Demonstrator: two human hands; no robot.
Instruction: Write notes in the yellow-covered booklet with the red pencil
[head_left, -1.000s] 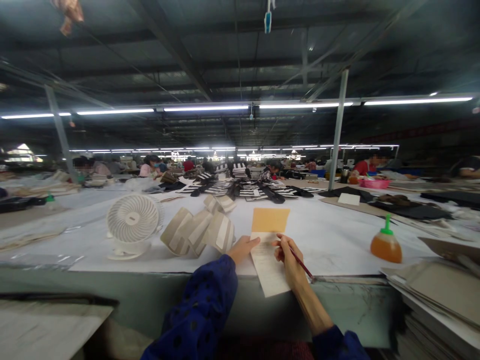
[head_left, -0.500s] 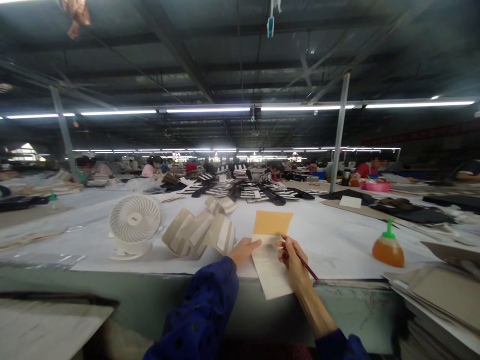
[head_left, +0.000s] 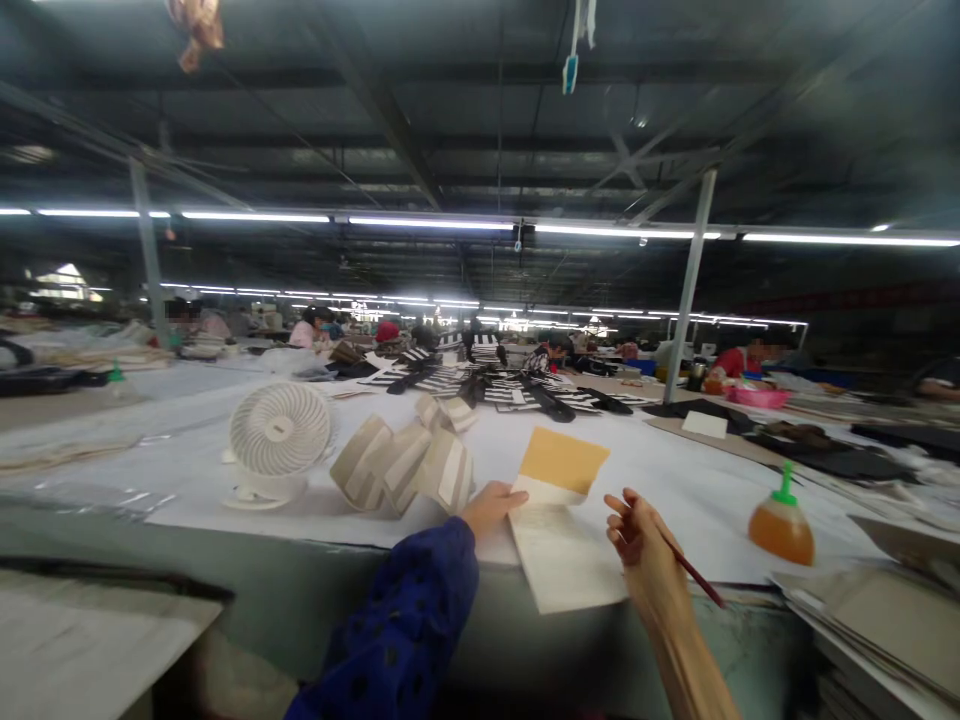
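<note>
My left hand [head_left: 491, 507] pinches the left edge of a paper pad [head_left: 566, 565], thumb on top. The pad's white sheet has faint print and hangs past the table's front edge. An orange-yellow flap [head_left: 564, 460] stands up at its far end. To the right of the pad, and apart from it, is my right hand [head_left: 637, 540]. Its fingers are loosely curled, and a slim dark red pen [head_left: 697, 577] lies in it, slanting back toward the wrist. Striped beige fabric pieces [head_left: 409, 462] lie curled to the left of the pad.
A small white fan [head_left: 281, 430] stands left on the white-covered table [head_left: 195, 510]. At right sit a squeeze bottle [head_left: 782, 525] of amber liquid with a green nozzle and stacked boards [head_left: 870, 600]. Black-and-white striped pieces [head_left: 480, 385] are heaped farther back. People work behind.
My right hand has moved right, off the pad, with the pen still in it. The yellow flap has lifted and tilted. The camera view has shifted slightly.
</note>
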